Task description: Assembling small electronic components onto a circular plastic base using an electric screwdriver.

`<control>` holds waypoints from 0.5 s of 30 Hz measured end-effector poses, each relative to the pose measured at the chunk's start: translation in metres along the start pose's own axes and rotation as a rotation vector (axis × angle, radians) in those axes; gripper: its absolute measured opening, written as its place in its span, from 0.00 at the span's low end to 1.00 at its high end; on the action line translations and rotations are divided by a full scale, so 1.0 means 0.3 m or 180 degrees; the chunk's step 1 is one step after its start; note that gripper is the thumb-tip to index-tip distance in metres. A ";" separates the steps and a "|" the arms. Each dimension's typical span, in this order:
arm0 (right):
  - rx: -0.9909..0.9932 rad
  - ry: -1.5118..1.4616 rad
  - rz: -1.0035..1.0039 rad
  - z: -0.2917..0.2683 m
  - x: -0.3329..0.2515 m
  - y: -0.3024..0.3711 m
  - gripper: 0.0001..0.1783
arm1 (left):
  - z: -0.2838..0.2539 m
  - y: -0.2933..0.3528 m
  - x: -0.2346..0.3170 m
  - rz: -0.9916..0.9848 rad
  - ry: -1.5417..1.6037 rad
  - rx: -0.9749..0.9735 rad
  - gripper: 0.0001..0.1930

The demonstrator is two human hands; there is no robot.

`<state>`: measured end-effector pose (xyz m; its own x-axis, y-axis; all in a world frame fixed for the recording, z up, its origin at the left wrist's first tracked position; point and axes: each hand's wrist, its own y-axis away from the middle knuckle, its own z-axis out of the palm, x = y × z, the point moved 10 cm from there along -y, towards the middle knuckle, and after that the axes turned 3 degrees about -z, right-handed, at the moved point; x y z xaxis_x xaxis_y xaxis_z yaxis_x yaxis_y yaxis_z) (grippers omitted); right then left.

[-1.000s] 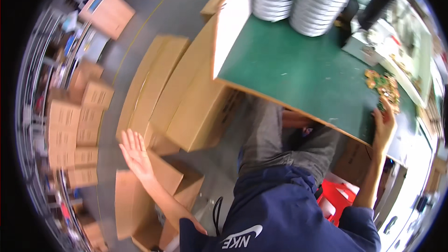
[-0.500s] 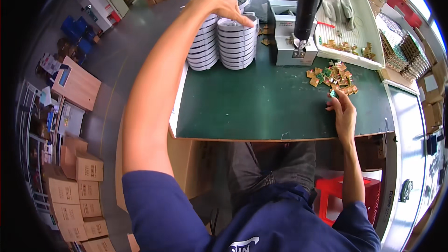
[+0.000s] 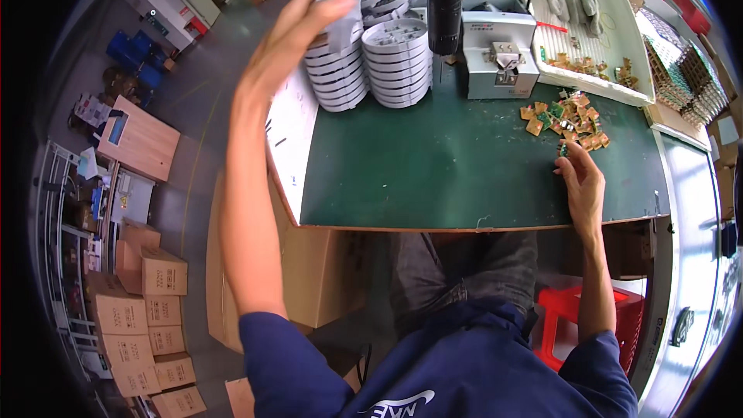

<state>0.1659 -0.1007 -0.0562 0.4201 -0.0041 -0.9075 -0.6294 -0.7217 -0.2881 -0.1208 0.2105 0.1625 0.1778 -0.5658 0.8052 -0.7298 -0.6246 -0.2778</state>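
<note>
My left hand [image 3: 290, 35] grips a white round plastic housing [image 3: 348, 11], tilted on edge and slightly blurred, above the left of two tall stacks. That left stack of housings [image 3: 337, 81] and the right stack [image 3: 398, 70] stand at the far left of the green work table [image 3: 433, 178]. On the right, my right hand [image 3: 586, 182] pinches a small green circuit board [image 3: 563, 150] between thumb and fingers. Just beyond it lies a pile of small tan and green circuit boards [image 3: 573, 118].
A grey metal fixture box [image 3: 501, 39] with a clamp stands at the back, beside a hanging black cylindrical tool [image 3: 445, 8]. Behind the pile, a white tray [image 3: 619, 31] holds gloves and more boards. Cardboard boxes [image 3: 128, 325] stand on the floor at left.
My left hand has moved left from the right stack and now holds a housing up on edge. My right hand stays near the pile with its pinch. The view has shifted slightly.
</note>
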 end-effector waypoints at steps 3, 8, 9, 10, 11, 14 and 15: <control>-0.0040 -0.0045 -0.0120 -0.010 0.000 -0.003 0.20 | 0.115 0.211 -0.074 -0.0165 0.3097 -0.0299 0.45; -0.0043 0.0709 -0.0416 0.009 -0.064 -0.003 0.19 | 0.310 0.394 -0.169 -0.0187 0.4847 -0.0715 0.48; -0.0058 0.0750 -0.0521 0.013 -0.077 -0.004 0.19 | 0.329 0.406 -0.172 -0.0063 0.4760 -0.0763 0.48; -0.0069 0.0788 -0.0504 0.015 -0.079 -0.001 0.19 | 0.353 0.417 -0.183 -0.0073 0.4803 -0.0762 0.48; -0.0083 0.0885 -0.0517 0.018 -0.084 0.003 0.19 | 0.379 0.426 -0.197 -0.0156 0.4941 -0.0739 0.48; -0.0081 0.1068 -0.0546 0.024 -0.094 0.010 0.19 | 0.432 0.429 -0.221 -0.0281 0.4904 -0.0676 0.48; -0.0074 0.1090 -0.0532 0.023 -0.092 0.010 0.19 | 0.442 0.427 -0.220 -0.0271 0.4951 -0.0711 0.48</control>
<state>0.1479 -0.0979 -0.0342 0.7124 -0.1133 -0.6926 -0.5204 -0.7474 -0.4130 -0.1385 0.0964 0.0041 -0.5021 0.6397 0.5820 -0.8574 -0.4559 -0.2388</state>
